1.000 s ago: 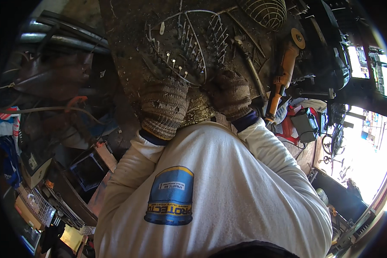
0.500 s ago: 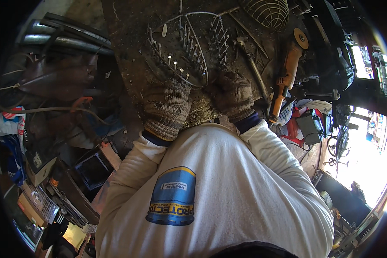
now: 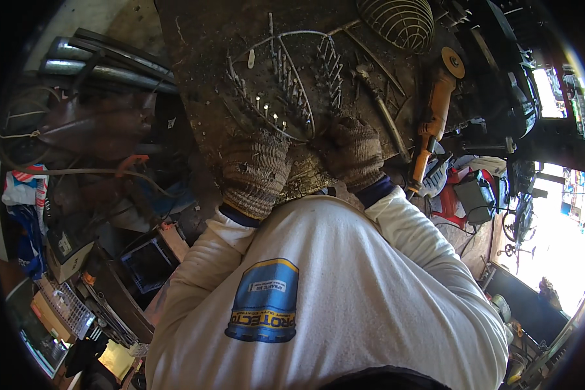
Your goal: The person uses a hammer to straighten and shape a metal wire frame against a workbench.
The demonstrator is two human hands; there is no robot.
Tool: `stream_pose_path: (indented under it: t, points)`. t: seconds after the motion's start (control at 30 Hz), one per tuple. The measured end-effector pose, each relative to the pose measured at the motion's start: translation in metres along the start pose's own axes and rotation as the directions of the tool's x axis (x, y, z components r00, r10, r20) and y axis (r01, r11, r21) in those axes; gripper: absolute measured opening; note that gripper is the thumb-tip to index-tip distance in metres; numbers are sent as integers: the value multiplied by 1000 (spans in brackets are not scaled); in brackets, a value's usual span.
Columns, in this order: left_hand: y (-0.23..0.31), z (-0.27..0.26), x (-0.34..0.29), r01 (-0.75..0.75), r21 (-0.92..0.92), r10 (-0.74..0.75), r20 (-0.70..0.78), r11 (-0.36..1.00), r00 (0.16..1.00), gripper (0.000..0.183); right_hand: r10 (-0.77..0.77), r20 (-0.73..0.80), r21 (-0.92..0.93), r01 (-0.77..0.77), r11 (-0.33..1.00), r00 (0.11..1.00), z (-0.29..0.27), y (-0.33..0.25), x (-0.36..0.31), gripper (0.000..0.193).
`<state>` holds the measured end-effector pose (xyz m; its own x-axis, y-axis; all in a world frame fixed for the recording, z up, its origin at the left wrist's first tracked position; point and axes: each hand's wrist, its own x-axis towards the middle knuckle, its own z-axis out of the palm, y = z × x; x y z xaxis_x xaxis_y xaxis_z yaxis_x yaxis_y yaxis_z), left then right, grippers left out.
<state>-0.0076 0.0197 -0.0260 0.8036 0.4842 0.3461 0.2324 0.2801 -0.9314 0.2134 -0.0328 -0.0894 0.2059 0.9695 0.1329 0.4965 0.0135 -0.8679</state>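
Observation:
A leaf-shaped metal rod frame (image 3: 297,71) with rows of short upright rods lies on the dark, grimy workbench (image 3: 205,39). Both of my hands wear dirty knitted gloves. My left hand (image 3: 255,170) is closed at the frame's near left edge, with its fingertips hidden beneath the glove's back. Closed as well, my right hand (image 3: 353,149) sits by the frame's near tip, fingers curled inward. Whatever either hand grips is hidden. A small pale strip (image 3: 251,59) lies inside the frame's left part.
An orange angle grinder (image 3: 437,107) lies to the right, beside a hammer-like metal tool (image 3: 385,114). A round wire guard (image 3: 403,25) stands at the far right. Metal pipes (image 3: 104,69) lie at the left. A red and grey bag (image 3: 468,198) sits at lower right.
The whole view has shifted slightly, setting the bench and frame a little lower. Both hands stay near the frame's close end, with no clear change of grip.

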Motion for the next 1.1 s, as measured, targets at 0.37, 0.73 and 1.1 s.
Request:
stream_pose_path:
  t: [0.37,0.73,1.1]
  points:
    - [-2,-1,5,102,-10,-102,32,995,994,37,-95,139,-518,154,841,986,-25,-65,10,38]
    - [-10,-2,16,163,-74,-163,11,984,987,45,-155,103,-507,186,842,983,-17,-29,6,38]
    - [-12,-4,10,163,-120,-154,81,979,985,44,-348,78,-544,332,770,934,-9,-20,8,37]
